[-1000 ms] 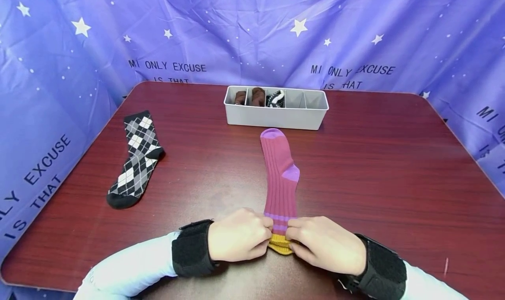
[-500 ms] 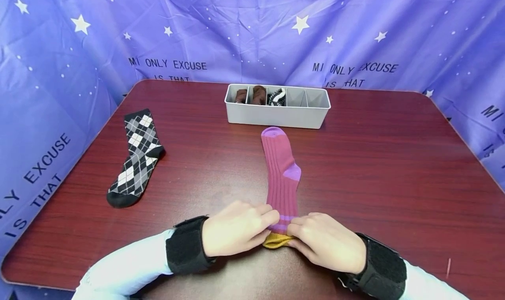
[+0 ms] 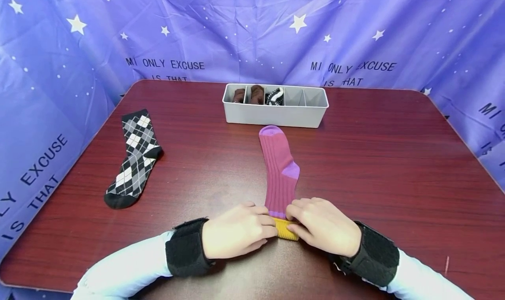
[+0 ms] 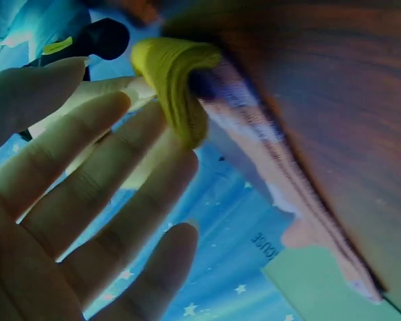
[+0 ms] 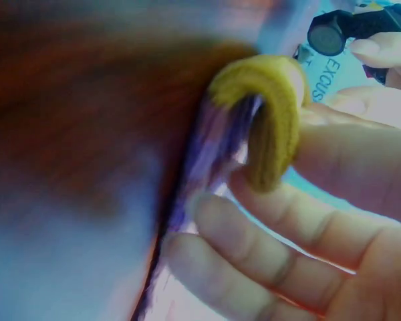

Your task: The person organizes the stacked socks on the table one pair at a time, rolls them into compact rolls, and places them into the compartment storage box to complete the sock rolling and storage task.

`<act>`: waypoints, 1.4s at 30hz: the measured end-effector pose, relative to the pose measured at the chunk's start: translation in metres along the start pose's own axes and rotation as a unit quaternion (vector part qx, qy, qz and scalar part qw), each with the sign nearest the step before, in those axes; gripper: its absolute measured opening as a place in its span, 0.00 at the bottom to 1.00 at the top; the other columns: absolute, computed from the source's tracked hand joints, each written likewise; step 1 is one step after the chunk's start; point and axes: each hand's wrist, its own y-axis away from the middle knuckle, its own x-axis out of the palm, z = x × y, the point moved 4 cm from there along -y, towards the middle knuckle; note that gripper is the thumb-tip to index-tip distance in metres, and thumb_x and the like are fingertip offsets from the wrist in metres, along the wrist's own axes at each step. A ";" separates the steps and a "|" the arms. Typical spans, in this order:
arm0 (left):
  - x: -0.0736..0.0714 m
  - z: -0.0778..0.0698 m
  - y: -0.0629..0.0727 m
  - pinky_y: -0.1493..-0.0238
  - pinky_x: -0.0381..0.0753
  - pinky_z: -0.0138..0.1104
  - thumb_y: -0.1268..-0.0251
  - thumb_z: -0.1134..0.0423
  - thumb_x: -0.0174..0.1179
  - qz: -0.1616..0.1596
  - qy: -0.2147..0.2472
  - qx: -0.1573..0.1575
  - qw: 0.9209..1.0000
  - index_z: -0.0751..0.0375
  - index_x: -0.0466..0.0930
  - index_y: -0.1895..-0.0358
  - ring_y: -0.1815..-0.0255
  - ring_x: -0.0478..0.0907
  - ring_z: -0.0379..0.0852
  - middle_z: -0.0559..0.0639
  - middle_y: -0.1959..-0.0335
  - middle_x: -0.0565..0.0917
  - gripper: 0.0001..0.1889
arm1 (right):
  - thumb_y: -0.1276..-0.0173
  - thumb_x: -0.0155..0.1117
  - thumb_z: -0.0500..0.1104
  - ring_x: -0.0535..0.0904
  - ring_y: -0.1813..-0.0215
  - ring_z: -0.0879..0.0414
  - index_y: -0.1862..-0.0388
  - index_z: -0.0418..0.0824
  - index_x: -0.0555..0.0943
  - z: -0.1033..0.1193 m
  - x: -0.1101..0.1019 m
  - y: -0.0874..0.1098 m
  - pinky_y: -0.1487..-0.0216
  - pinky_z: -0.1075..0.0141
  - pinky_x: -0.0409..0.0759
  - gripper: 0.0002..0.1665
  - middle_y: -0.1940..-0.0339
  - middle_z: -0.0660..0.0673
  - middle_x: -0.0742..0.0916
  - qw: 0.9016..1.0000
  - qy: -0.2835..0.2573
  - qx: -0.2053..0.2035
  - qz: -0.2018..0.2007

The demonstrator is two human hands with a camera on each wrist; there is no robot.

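Note:
A dusky-pink ribbed sock with lilac toe, heel and stripes lies flat, toe pointing away from me. Its mustard cuff is turned up over the leg, and the fold shows as a curled edge in both wrist views. At the cuff's left end is my left hand; its fingers are nearly straight and touch the cuff, the thumb standing apart. My right hand pinches the right end of the cuff between thumb and index finger. The hands cover both ends of the fold.
Beyond the sock's toe stands a grey divided box. It holds two brown rolled bundles and a black-and-white bundle. A black, grey and white argyle sock lies on the left of the dark red table.
The yellow cuff, earlier lying toward me with its opening showing, is now folded forward over the lilac stripes. Both hands have stayed at its sides, the right moving slightly forward.

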 end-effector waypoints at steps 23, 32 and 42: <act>0.011 0.011 0.001 0.71 0.71 0.30 0.59 0.56 0.61 0.024 0.032 -0.047 0.998 0.51 0.72 0.74 0.72 0.74 0.36 0.37 0.78 0.77 0.09 | 0.55 0.62 0.41 0.63 0.74 0.69 0.81 0.51 0.71 0.010 -0.002 -0.001 0.71 0.73 0.63 0.08 0.80 0.60 0.68 0.995 -0.049 -0.076 0.027; 0.012 0.017 0.002 0.82 0.67 0.29 0.57 0.64 0.56 -0.002 0.084 -0.076 0.994 0.53 0.67 0.75 0.83 0.71 0.37 0.39 0.87 0.70 0.06 | 0.53 0.61 0.42 0.64 0.74 0.68 0.81 0.52 0.71 0.011 -0.004 -0.001 0.71 0.73 0.62 0.07 0.80 0.61 0.67 0.995 -0.044 -0.088 0.002; 0.012 0.028 0.001 0.84 0.66 0.29 0.55 0.64 0.55 0.016 0.065 -0.149 0.987 0.54 0.67 0.81 0.82 0.70 0.38 0.42 0.83 0.70 0.06 | 0.54 0.60 0.38 0.60 0.75 0.67 0.78 0.50 0.70 0.008 -0.009 -0.009 0.71 0.73 0.62 0.09 0.78 0.58 0.67 0.992 -0.041 -0.094 -0.073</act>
